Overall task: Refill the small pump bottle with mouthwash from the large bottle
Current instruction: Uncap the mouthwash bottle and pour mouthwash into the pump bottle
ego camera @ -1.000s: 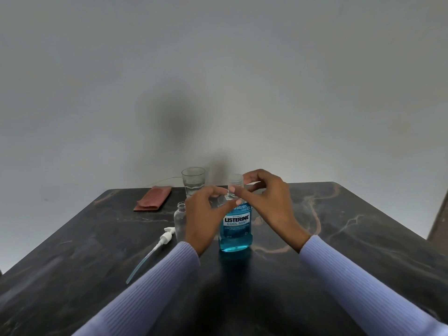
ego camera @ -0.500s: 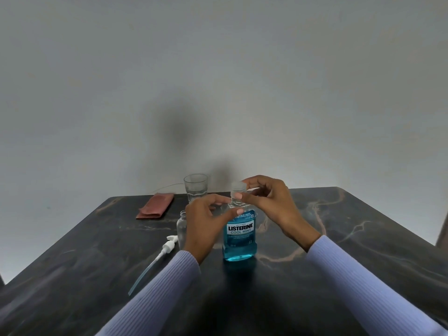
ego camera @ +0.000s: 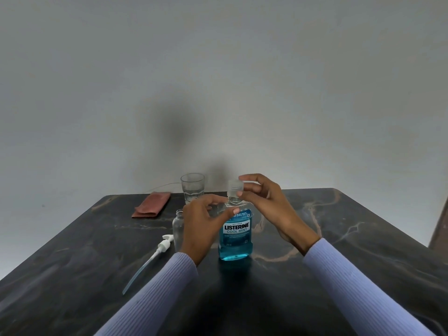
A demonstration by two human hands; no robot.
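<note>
Fingers (ego camera: 242, 194) of right hand (ego camera: 264, 202) pinch bottle's cap (ego camera: 234, 187).

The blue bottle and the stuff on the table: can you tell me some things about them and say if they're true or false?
1. The right hand pinches the clear cap on the blue bottle. True.
2. The small bottle has its pump on. False: the pump lies on the table.
3. The glass lies tipped over. False: it stands upright.
4. The left hand holds the blue bottle's shoulder. True.
</note>
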